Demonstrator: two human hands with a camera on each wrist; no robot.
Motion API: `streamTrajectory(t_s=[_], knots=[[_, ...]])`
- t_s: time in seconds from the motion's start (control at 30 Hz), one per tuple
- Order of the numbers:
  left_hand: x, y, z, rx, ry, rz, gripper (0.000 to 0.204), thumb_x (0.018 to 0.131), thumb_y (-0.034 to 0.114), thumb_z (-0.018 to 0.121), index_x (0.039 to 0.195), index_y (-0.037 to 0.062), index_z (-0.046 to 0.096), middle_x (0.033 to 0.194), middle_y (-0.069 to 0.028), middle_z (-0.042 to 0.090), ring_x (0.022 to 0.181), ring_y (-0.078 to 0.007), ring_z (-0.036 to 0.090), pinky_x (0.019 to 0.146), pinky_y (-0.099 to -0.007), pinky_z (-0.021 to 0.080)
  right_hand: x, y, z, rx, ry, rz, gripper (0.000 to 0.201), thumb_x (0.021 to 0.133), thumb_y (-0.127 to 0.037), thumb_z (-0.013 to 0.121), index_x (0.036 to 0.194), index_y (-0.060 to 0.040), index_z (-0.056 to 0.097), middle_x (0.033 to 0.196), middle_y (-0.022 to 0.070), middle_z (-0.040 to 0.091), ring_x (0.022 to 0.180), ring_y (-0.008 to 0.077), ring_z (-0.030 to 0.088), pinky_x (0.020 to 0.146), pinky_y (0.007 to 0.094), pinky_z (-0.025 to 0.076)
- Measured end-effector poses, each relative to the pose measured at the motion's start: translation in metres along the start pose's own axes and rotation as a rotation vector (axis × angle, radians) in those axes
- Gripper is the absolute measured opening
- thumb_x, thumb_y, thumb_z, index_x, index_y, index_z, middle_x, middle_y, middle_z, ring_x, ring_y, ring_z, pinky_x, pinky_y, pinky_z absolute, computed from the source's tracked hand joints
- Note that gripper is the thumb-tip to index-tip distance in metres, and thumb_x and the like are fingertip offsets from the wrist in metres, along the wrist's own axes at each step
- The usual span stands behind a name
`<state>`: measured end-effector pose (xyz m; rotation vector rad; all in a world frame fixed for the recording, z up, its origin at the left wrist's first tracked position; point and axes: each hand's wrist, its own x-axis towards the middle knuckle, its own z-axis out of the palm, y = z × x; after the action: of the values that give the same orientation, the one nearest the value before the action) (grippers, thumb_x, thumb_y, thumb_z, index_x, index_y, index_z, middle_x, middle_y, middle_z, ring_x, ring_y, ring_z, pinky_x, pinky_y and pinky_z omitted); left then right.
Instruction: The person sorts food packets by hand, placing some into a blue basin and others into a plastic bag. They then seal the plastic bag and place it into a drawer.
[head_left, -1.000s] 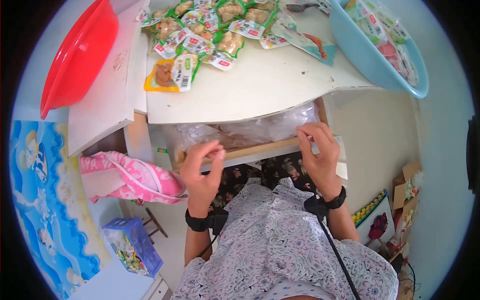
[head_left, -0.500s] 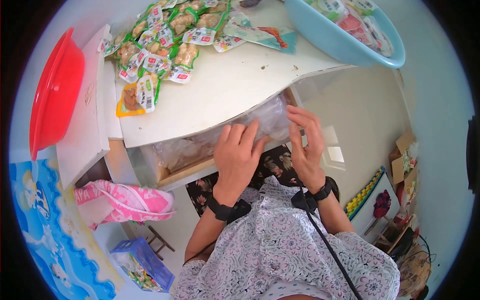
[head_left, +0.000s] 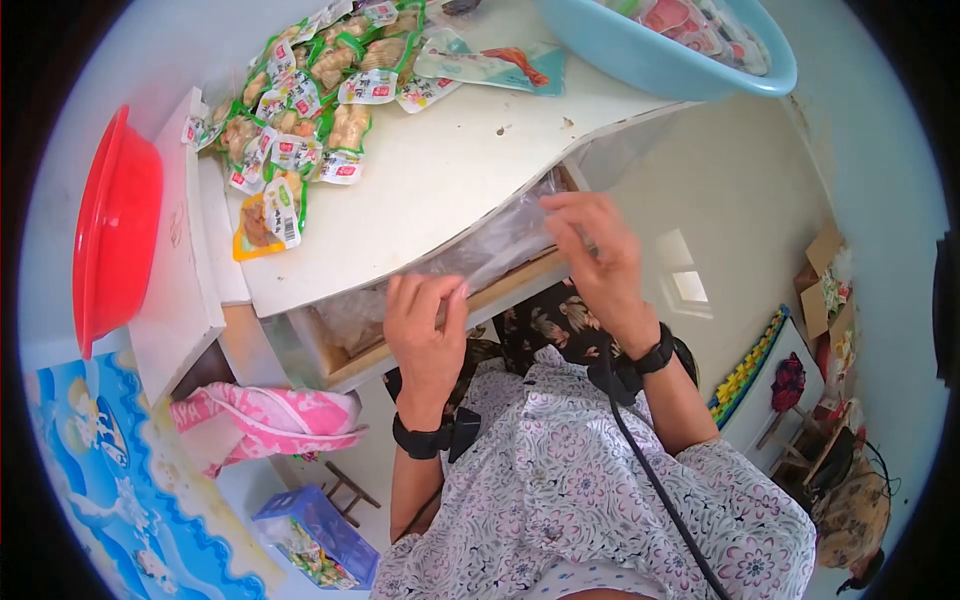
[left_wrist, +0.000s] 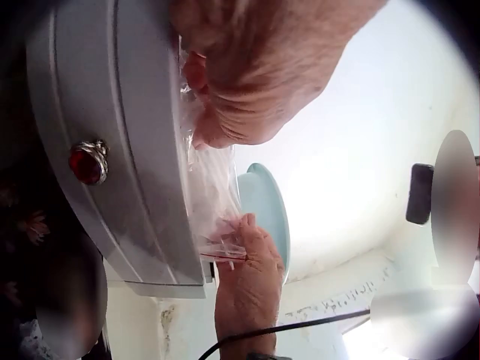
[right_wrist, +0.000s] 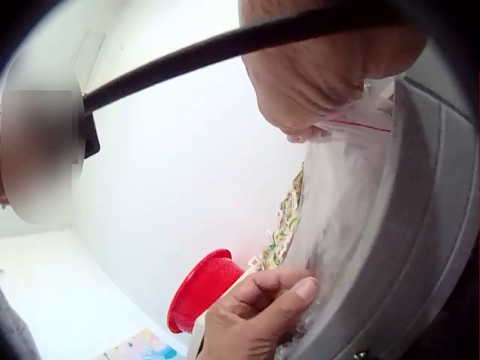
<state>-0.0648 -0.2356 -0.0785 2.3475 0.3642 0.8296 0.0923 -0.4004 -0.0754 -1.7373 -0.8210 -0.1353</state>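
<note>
A shallow wooden drawer (head_left: 518, 281) stands pulled out below the white tabletop, with clear plastic bags (head_left: 355, 322) inside. Over its left part is the left hand (head_left: 428, 345), thumb and fingertips together at the plastic. The right hand (head_left: 608, 270), over the drawer's right end, pinches a clear bag (left_wrist: 214, 184) by its edge with a red strip, as the left wrist view shows. In the right wrist view the bag (right_wrist: 337, 199) stretches between the right hand (right_wrist: 315, 71) and the left hand (right_wrist: 255, 311). Palms hide part of both grips.
Snack packets (head_left: 295, 110) lie at the tabletop's back left, near a flat teal packet (head_left: 490, 65). A light blue basin (head_left: 650, 45) stands at the back right, a red basin (head_left: 120, 230) at the left. A pink towel (head_left: 270, 415) hangs below.
The view has shifted and turned. Both hands were raised apart over the drawer's front; the left reached in among the bags, then moved back left. Both now hold the plastic.
</note>
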Motion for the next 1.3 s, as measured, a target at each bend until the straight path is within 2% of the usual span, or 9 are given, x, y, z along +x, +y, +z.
streamTrajectory(t_s=[0.2, 0.5, 0.67, 0.83, 1.0, 1.1, 1.17, 1.23, 1.3], knots=[[0.002, 0.006, -0.012, -0.025, 0.091, -0.039, 0.010, 0.088, -0.003, 0.071, 0.096, 0.0024, 0.068, 0.095, -0.0103, 0.067, 0.087, -0.0244, 0.061, 0.081, -0.0344, 0.050, 0.010, -0.011, -0.009, 0.132, -0.083, 0.367, 0.018, 0.093, -0.010, 0.076, 0.106, -0.0012, 0.069, 0.106, 0.0123, 0.073, 0.097, 0.0231, 0.069, 0.085, 0.0366, 0.054], [-0.012, 0.002, -0.035, -0.043, 0.397, -0.340, 0.020, 0.106, 0.012, 0.060, 0.117, -0.0048, 0.062, 0.113, -0.0146, 0.070, 0.101, -0.0223, 0.066, 0.091, -0.0347, 0.053, -0.002, -0.008, 0.028, 0.227, -0.274, -0.313, 0.105, 0.072, -0.070, 0.082, 0.148, -0.0045, 0.052, 0.144, 0.0198, 0.058, 0.128, 0.0398, 0.056, 0.106, 0.0495, 0.045], [0.008, -0.013, -0.062, -0.127, 0.650, -0.489, 0.030, 0.105, 0.020, 0.061, 0.120, -0.0068, 0.060, 0.117, -0.0172, 0.068, 0.098, -0.0260, 0.067, 0.085, -0.0357, 0.055, -0.005, -0.017, 0.045, 0.359, -0.189, -0.394, 0.111, 0.069, -0.077, 0.078, 0.151, -0.0083, 0.049, 0.150, 0.0223, 0.051, 0.133, 0.0423, 0.052, 0.105, 0.0534, 0.044], [-0.010, -0.025, -0.067, -0.461, 0.277, -0.364, 0.041, 0.103, 0.020, 0.061, 0.133, -0.0067, 0.053, 0.129, -0.0237, 0.063, 0.115, -0.0362, 0.066, 0.097, -0.0426, 0.059, -0.008, -0.028, 0.045, 0.262, -0.273, -0.470, 0.107, 0.073, -0.076, 0.075, 0.155, -0.0146, 0.046, 0.160, 0.0237, 0.039, 0.144, 0.0439, 0.042, 0.116, 0.0622, 0.034], [-0.011, -0.055, -0.073, -0.509, 0.257, -0.435, 0.055, 0.101, 0.020, 0.063, 0.146, -0.0060, 0.045, 0.139, -0.0282, 0.058, 0.129, -0.0441, 0.059, 0.114, -0.0549, 0.046, -0.010, -0.030, 0.046, 0.036, -0.236, -0.437, 0.083, 0.080, -0.055, 0.081, 0.147, -0.0133, 0.054, 0.156, 0.0202, 0.045, 0.141, 0.0414, 0.045, 0.114, 0.0615, 0.036], [-0.002, -0.070, -0.075, 0.493, 0.303, 0.445, 0.051, 0.103, 0.018, 0.057, 0.146, -0.0074, 0.046, 0.144, -0.0310, 0.054, 0.136, -0.0466, 0.052, 0.117, -0.0568, 0.039, -0.010, -0.018, 0.060, 0.078, -0.329, -0.301, 0.049, 0.085, -0.032, 0.080, 0.126, -0.0092, 0.066, 0.131, 0.0152, 0.063, 0.122, 0.0369, 0.059, 0.102, 0.0547, 0.046], [0.003, -0.049, -0.077, 0.621, 0.216, 0.324, 0.041, 0.105, 0.014, 0.050, 0.139, -0.0072, 0.053, 0.143, -0.0311, 0.055, 0.137, -0.0482, 0.050, 0.116, -0.0549, 0.040, -0.005, -0.012, 0.057, 0.268, -0.070, -0.290, 0.022, 0.089, -0.017, 0.077, 0.106, -0.0058, 0.070, 0.103, 0.0108, 0.069, 0.100, 0.0333, 0.065, 0.086, 0.0470, 0.052], [0.024, -0.020, -0.060, -0.373, 0.569, -0.566, 0.034, 0.103, 0.014, 0.059, 0.134, -0.0012, 0.060, 0.122, -0.0160, 0.066, 0.115, -0.0261, 0.063, 0.095, -0.0380, 0.051, 0.006, -0.004, 0.052, 0.326, -0.042, -0.209, 0.013, 0.090, -0.016, 0.074, 0.097, -0.0052, 0.070, 0.093, 0.0115, 0.070, 0.091, 0.0333, 0.067, 0.078, 0.0439, 0.054], [0.026, -0.020, -0.057, -0.613, 0.649, -0.580, 0.031, 0.103, 0.018, 0.063, 0.131, 0.0046, 0.062, 0.098, -0.0021, 0.064, 0.080, -0.0064, 0.056, 0.060, -0.0226, 0.042, 0.015, 0.004, 0.034, 0.244, -0.136, -0.178, 0.011, 0.088, -0.008, 0.074, 0.098, -0.0057, 0.072, 0.093, 0.0106, 0.071, 0.091, 0.0310, 0.068, 0.079, 0.0412, 0.055]])
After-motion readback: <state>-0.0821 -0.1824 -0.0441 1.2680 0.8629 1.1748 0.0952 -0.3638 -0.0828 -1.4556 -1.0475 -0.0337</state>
